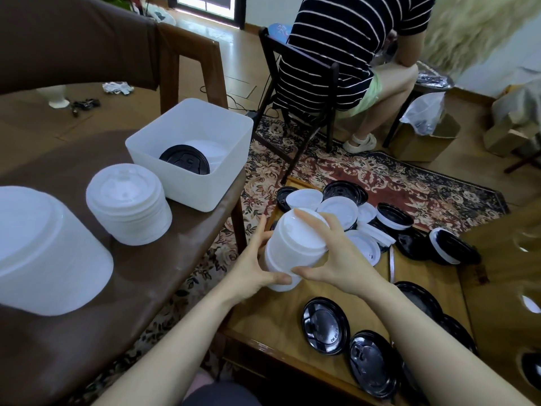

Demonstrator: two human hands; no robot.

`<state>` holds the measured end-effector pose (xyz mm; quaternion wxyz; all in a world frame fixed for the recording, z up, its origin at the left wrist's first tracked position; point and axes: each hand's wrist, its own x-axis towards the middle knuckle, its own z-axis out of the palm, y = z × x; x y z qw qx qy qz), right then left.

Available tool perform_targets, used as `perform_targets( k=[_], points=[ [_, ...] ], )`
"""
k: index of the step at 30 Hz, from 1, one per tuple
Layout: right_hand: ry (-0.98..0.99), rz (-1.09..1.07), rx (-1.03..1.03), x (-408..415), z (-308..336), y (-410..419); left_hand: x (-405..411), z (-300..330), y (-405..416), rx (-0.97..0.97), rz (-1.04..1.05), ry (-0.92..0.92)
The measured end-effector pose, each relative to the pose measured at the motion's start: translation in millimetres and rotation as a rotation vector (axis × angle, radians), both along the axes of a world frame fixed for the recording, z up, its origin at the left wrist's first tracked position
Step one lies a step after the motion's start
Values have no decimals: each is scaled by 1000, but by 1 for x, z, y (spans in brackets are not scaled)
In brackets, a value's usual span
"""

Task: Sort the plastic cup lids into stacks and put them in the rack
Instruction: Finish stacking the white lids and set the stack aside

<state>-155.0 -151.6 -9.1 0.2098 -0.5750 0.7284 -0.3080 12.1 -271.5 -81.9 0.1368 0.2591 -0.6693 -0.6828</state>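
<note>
A tall stack of white cup lids point(292, 247) is held between both my hands above the low wooden table point(292, 315). My left hand point(254, 268) grips its left side and base. My right hand point(333, 256) curls over its top and right side. Loose white lids point(336, 210) and black lids point(325, 325) lie scattered on the low table. A white bin point(193, 171) on the brown table holds a black lid stack point(184, 159) and white lids. Another white lid stack point(128, 206) stands beside the bin.
A large white lid stack point(44, 253) fills the left of the brown table point(146, 288). A person in a striped shirt point(336, 60) sits on a dark chair point(292, 112) behind. A patterned rug point(409, 186) lies below, with a cardboard box point(424, 139) at right.
</note>
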Motion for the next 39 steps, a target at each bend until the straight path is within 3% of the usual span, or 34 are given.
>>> perform_targets(
  k=[16, 30, 39],
  points=[
    [35, -185, -21, 28, -14, 3, -1, -9, 1, -19, 18, 41],
    [113, 90, 3, -3, -6, -6, -1, -9, -4, -18, -7, 27],
    [88, -210, -48, 32, -17, 4, -1, -11, 9, -59, 86, 37]
  ],
)
